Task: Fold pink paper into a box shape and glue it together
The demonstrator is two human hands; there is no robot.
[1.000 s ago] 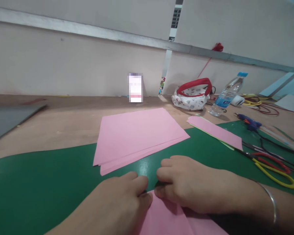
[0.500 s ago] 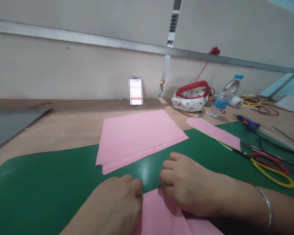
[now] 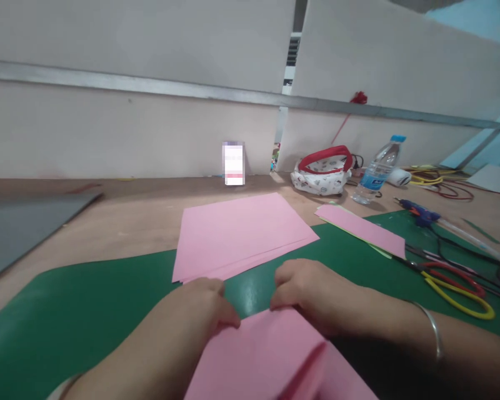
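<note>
A folded pink paper sheet [image 3: 266, 361] lies on the green cutting mat [image 3: 87, 311] close to me, its far edge lifted. My left hand [image 3: 191, 316] pinches that edge at the left corner, fingers curled over it. At the right corner my right hand [image 3: 312, 294], with a silver bangle on the wrist, grips the same edge. A stack of flat pink sheets [image 3: 241, 233] rests just beyond both hands, half on the mat and half on the wooden table.
A narrow pink strip [image 3: 362, 230] lies at the right on the mat. Yellow and red scissors [image 3: 454, 283], a blue glue gun [image 3: 416, 211], cables, a water bottle [image 3: 377, 172] and a red-trimmed pouch [image 3: 323, 172] sit at the right. A grey board [image 3: 20, 228] lies far left.
Both hands have moved apart along the pink sheet's far edge and raised it off the mat. The camera has tilted down slightly.
</note>
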